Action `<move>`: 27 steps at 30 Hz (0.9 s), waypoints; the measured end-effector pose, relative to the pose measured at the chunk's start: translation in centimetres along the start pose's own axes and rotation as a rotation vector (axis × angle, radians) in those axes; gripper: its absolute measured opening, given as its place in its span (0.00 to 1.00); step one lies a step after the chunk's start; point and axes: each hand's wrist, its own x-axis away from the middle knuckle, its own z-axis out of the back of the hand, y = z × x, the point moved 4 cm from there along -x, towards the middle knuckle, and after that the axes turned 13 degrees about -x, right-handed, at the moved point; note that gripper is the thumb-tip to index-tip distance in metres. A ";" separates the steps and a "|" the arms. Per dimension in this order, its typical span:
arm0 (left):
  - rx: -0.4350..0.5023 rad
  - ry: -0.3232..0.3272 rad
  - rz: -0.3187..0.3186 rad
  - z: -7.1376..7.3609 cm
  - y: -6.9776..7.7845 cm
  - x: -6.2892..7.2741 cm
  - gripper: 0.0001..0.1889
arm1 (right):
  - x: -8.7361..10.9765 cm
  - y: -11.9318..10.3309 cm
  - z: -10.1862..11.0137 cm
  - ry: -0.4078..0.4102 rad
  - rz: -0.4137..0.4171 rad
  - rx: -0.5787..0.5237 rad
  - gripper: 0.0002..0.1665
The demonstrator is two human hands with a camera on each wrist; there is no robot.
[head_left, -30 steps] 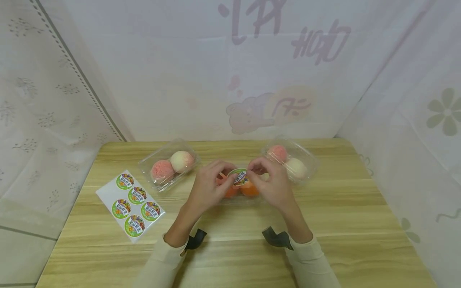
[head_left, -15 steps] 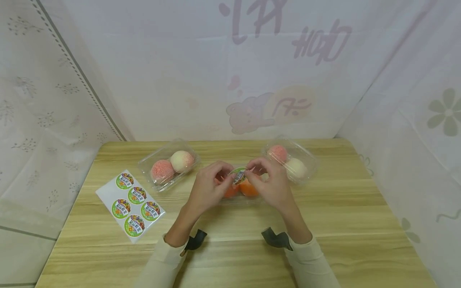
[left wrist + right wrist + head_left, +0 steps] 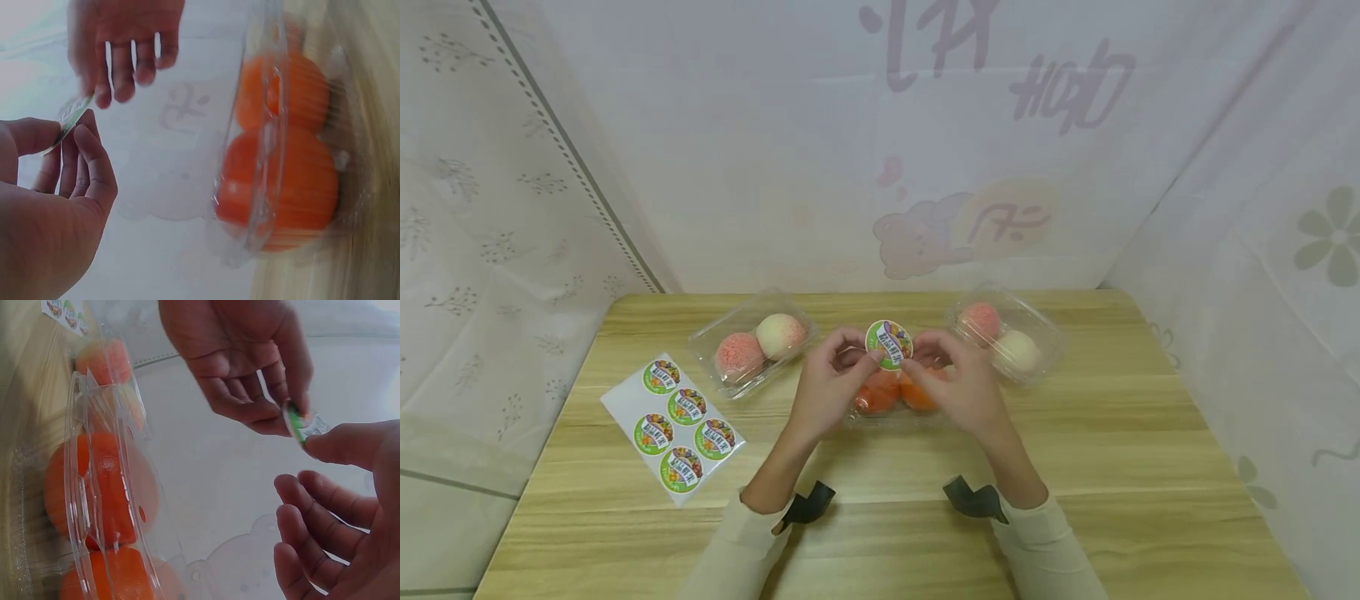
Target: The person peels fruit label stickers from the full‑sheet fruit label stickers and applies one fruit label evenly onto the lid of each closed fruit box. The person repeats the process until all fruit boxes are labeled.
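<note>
A round fruit-print sticker [image 3: 889, 340] is held up between both hands, its printed face toward the head camera. My left hand [image 3: 829, 385] pinches its left edge, with the thumb on the printed side in the left wrist view. At the lower right edge, my right hand [image 3: 964, 390] grips it by the thumb; the other right fingers [image 3: 294, 519] spread apart below in the right wrist view. Beneath the hands stands a clear plastic box [image 3: 275, 187] with orange round fruits [image 3: 877, 393] inside. The hands partly hide this box in the head view.
Left of the hands is another clear box [image 3: 718, 333] with pink and cream peaches; a similar box [image 3: 1045, 333] stands at the right. A white sheet [image 3: 632, 400] bearing several stickers lies on the wooden table [image 3: 880, 550], whose back edge meets a patterned curtain.
The sticker has risen and shifted slightly left in the head view, turning from a tilted angle to face the camera. Both hands stay on it; the boxes and sheet have not moved.
</note>
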 end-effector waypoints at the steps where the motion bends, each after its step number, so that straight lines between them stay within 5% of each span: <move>1: 0.017 -0.003 -0.003 -0.1 0.0 0.0 0.07 | 0.0 0.0 -0.1 -0.003 -0.005 0.001 0.08; 7: 0.051 -0.018 -0.003 -0.3 0.0 0.1 0.07 | 0.1 0.3 -0.2 0.005 0.003 0.009 0.03; 18: -0.094 -0.069 0.067 -0.6 -1.0 0.0 0.10 | -0.1 0.6 0.7 0.067 0.043 -0.086 0.06; 27: -0.165 -0.011 0.077 0.1 -0.8 -0.1 0.13 | -0.1 1.1 1.6 0.057 -0.014 -0.100 0.05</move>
